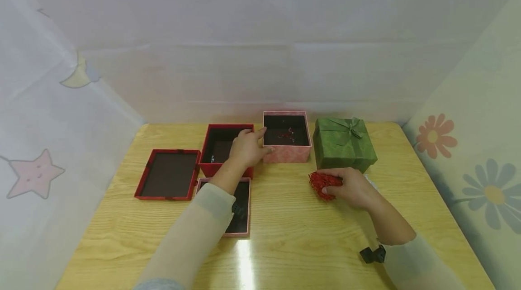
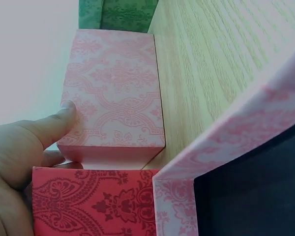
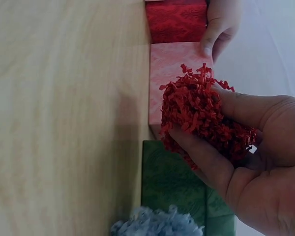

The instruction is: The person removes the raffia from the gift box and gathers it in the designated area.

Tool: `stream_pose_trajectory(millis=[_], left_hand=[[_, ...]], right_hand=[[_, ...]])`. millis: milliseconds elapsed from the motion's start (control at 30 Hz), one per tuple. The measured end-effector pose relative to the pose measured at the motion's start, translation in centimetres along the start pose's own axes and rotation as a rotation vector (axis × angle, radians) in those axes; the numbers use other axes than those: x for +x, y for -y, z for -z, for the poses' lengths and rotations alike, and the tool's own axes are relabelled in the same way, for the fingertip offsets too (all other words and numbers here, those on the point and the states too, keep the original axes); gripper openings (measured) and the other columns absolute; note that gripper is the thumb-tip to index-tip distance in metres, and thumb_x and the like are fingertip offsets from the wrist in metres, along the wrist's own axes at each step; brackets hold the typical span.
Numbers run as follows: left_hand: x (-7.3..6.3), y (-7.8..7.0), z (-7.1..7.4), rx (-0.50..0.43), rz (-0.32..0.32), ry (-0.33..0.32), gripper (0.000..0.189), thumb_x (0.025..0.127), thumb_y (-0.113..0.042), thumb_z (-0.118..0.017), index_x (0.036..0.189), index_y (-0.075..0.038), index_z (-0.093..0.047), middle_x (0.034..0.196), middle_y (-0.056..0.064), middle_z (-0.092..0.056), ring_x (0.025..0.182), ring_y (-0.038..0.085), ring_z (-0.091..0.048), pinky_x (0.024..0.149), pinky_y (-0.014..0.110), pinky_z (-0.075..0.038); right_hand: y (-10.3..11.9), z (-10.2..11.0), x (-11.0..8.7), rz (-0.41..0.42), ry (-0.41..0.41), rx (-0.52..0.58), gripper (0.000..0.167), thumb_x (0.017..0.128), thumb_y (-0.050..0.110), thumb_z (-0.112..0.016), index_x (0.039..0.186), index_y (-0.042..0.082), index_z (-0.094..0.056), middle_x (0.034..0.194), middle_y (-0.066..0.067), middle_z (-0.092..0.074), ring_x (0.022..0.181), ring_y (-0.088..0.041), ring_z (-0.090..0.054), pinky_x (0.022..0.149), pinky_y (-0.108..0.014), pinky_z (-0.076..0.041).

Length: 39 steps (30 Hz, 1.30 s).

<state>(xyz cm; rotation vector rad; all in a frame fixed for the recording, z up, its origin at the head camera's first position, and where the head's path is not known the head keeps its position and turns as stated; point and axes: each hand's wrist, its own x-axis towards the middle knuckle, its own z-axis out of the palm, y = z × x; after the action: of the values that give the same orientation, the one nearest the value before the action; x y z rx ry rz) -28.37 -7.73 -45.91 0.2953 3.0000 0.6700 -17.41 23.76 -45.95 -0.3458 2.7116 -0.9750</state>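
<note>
My right hand (image 1: pixel 350 188) grips a bunch of red shredded paper (image 1: pixel 324 184), the thumb and fingers pressed around it in the right wrist view. My left hand (image 1: pixel 247 149) is at the near left corner of the pink patterned box (image 1: pixel 286 154), its thumb against the front face (image 2: pixel 110 88) and its other fingers partly hidden by the left side. This box is lidless, with a few red scraps on its dark floor. Left of it is a lidless dark-red box (image 1: pixel 208 170), partly covered by my left hand and wrist.
A green box (image 1: pixel 339 143) with a bow stands right of the pink one. Pale bluish shredded paper (image 3: pixel 160 223) lies in front of it. At left is an upturned red lid (image 1: pixel 171 174); an upturned pink lid (image 1: pixel 249 208) lies under my left forearm. Fabric walls surround the wooden table.
</note>
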Motion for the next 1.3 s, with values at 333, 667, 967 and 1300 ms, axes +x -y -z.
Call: stream_pose_trajectory(millis=[333, 667, 967, 1300], left_hand=[[-0.4, -0.4, 0.2, -0.051, -0.008, -0.053, 0.086, 0.088, -0.052, -0.08, 0.16, -0.025, -0.043, 0.146, 0.009, -0.061, 0.148, 0.035, -0.038, 0.116, 0.061, -0.035], [-1.5, -2.2, 0.9, -0.122, -0.116, -0.135, 0.082, 0.089, -0.05, -0.08, 0.159, -0.023, -0.046, 0.159, 0.003, -0.049, 0.149, 0.034, -0.034, 0.12, 0.063, -0.023], [-2.6, -4.4, 0.8, -0.246, -0.25, -0.18, 0.078, 0.089, -0.041, -0.083, 0.157, -0.022, -0.049, 0.161, -0.001, -0.046, 0.151, 0.03, -0.032, 0.121, 0.063, -0.02], [-3.7, -6.7, 0.3, -0.289, -0.328, -0.153, 0.073, 0.089, -0.031, -0.082, 0.155, -0.02, -0.052, 0.157, 0.001, -0.05, 0.149, 0.028, -0.034, 0.118, 0.053, -0.036]], right_hand=[[-2.0, -0.8, -0.7, 0.009, -0.026, -0.046, 0.049, 0.091, 0.023, -0.082, 0.137, 0.019, -0.07, 0.12, -0.011, -0.073, 0.102, -0.024, -0.066, 0.079, -0.038, -0.053], [-2.9, -1.5, -1.6, 0.02, -0.013, -0.059, 0.05, 0.092, 0.019, -0.081, 0.14, 0.014, -0.067, 0.13, -0.016, -0.069, 0.115, -0.034, -0.065, 0.089, -0.049, -0.055], [-2.8, -1.2, -2.0, 0.011, 0.006, -0.083, 0.053, 0.093, 0.021, -0.08, 0.143, 0.013, -0.065, 0.126, -0.016, -0.07, 0.11, -0.032, -0.067, 0.084, -0.045, -0.055], [-2.6, -0.7, -2.7, 0.018, -0.023, -0.142, 0.059, 0.092, 0.024, -0.08, 0.146, 0.012, -0.061, 0.124, -0.016, -0.071, 0.106, -0.031, -0.068, 0.082, -0.046, -0.055]])
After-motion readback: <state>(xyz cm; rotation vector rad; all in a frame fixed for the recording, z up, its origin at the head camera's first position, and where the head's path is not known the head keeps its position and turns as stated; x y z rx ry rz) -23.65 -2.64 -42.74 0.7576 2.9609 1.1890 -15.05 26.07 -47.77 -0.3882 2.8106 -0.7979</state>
